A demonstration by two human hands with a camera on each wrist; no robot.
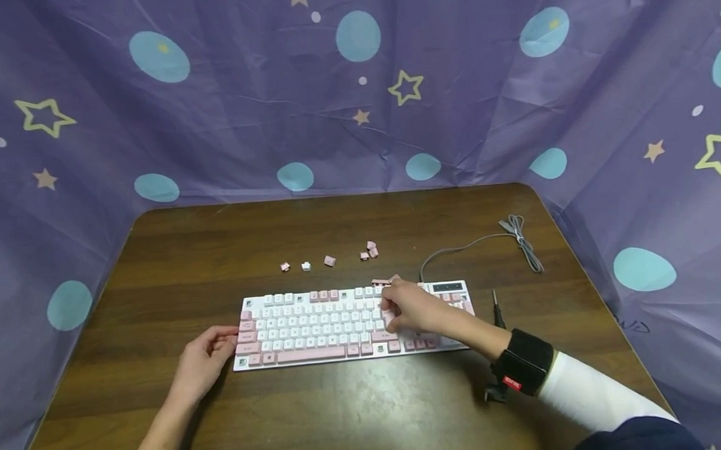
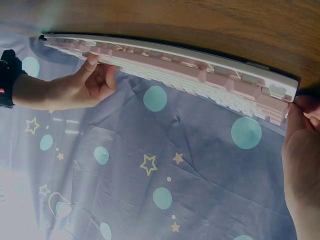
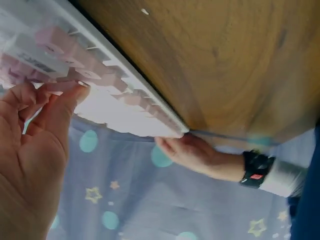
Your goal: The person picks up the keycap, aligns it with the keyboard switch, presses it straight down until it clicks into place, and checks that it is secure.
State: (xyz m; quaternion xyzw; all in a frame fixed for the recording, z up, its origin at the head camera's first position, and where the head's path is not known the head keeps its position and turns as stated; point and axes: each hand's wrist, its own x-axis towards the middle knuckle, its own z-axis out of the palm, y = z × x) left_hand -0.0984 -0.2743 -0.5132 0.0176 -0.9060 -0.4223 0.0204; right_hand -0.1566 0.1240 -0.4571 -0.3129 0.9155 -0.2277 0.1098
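A white and pink keyboard [image 1: 322,325] lies on the wooden table, with several key places bare of caps. My left hand [image 1: 206,363] holds its left edge, thumb and fingertips at the side; in the left wrist view the thumb [image 2: 296,120] meets the keyboard's corner. Over the right part of the keys, my right hand [image 1: 414,306] pinches a pink keycap [image 3: 62,86] between thumb and fingers, close above the board. The hand and forearm cover part of the right-hand keys in the head view.
Behind the keyboard lie loose pink keycaps [image 1: 329,260] and a white one [image 1: 305,266]. A grey cable [image 1: 465,246] runs to a tied bundle [image 1: 525,242] at the back right. A thin tool with a black handle [image 1: 498,316] lies right of the keyboard, beside the forearm.
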